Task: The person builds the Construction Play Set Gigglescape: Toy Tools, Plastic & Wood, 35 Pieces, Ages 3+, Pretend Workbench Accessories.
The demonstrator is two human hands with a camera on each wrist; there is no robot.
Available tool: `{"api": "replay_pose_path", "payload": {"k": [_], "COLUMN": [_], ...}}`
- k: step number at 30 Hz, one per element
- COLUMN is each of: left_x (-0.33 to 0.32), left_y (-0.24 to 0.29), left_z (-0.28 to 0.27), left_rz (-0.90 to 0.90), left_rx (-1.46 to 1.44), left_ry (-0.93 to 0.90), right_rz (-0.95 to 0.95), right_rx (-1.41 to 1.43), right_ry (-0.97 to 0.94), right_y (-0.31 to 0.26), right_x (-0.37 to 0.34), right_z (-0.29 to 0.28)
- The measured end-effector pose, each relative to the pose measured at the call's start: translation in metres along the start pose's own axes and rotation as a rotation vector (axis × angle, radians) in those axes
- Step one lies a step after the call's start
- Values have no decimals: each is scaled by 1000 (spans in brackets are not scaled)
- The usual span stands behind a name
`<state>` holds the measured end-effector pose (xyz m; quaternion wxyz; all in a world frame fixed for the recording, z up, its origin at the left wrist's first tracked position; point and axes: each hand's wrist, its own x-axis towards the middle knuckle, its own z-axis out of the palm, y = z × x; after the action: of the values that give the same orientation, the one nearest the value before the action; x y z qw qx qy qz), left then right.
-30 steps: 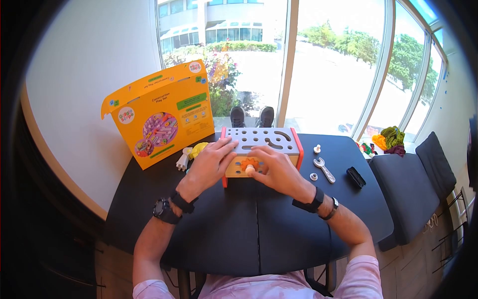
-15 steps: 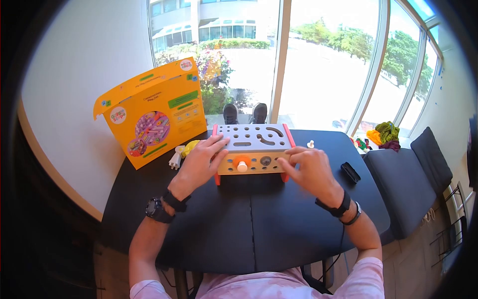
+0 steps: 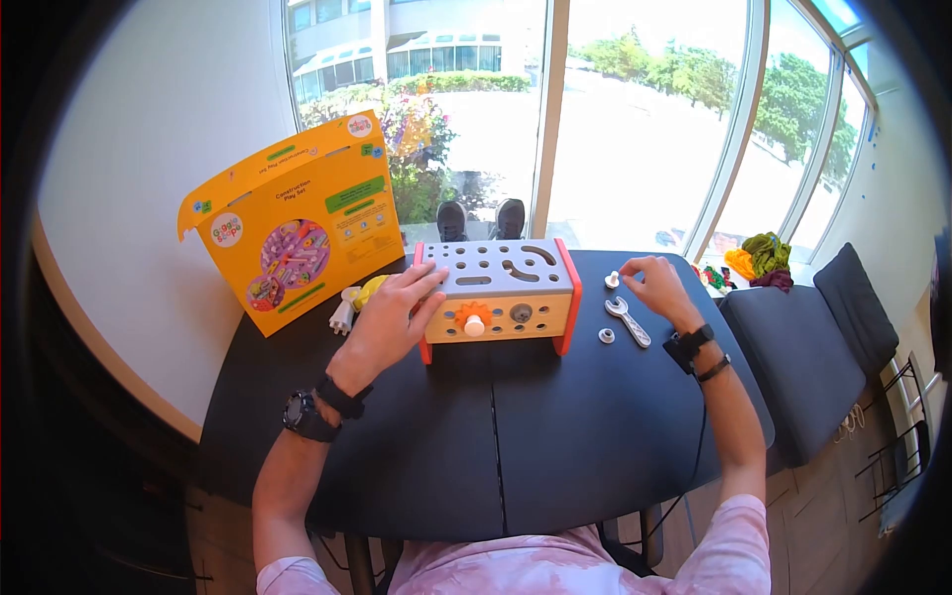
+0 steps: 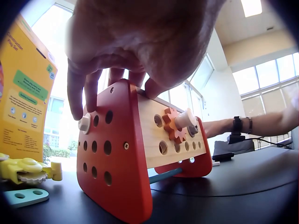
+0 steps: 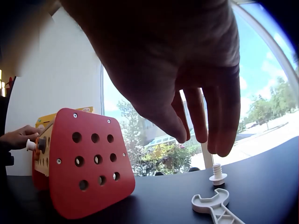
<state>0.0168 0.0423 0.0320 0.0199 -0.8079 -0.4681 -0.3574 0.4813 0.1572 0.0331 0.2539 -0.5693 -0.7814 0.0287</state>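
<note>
Window wall [image 3: 645, 149]: tall panes, trees outside.
Table [image 3: 426, 446]: black, seamed down the middle.
Carton [image 3: 297, 198]: yellow, standing at the table's far left.
Toy workbench [image 3: 496, 290]: upright at the table's far middle.
Left hand [image 3: 392, 307]: rests on the workbench's left end, fingers apart.
Right hand [image 3: 662, 290]: we note it has left the workbench's right end, thumb and fingers parted, holding nothing; we judge attention turns to loose parts.
Wrench [image 3: 627, 320]: flat, near the bolt.
Orange gear [image 3: 462, 315]: on the workbench's front.
White bolt [image 3: 612, 281]: upright just below the right fingertips, untouched.
</note>
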Motion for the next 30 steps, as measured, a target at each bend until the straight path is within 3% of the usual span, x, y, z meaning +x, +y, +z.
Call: {"api": "replay_pose_path", "payload": {"k": [5,9,15,18,24,30], "left_x": [0,0,-2,-1,-1,0], "left_y": [-3,-3,-6,-6,-8,-15], "left_z": [2,2,3,1,2,2], "left_rz": [7,5,34,25,56,71], "left_rx": [0,-7,2,-2,-6,-63], "left_ry": [4,2,8,-4,25,45], "right_rz": [-173,-237,-189,-211,-123,-56], "right_rx": [-185,-303,-354,-317,67,617], "right_ry": [-62,-8,-158,-64,129,76], "right_y": [40,52,65,57,-12,-68], "right_x": [16,27,50,51,40,22], "right_z": [49,73,87,82,35,-8]}}
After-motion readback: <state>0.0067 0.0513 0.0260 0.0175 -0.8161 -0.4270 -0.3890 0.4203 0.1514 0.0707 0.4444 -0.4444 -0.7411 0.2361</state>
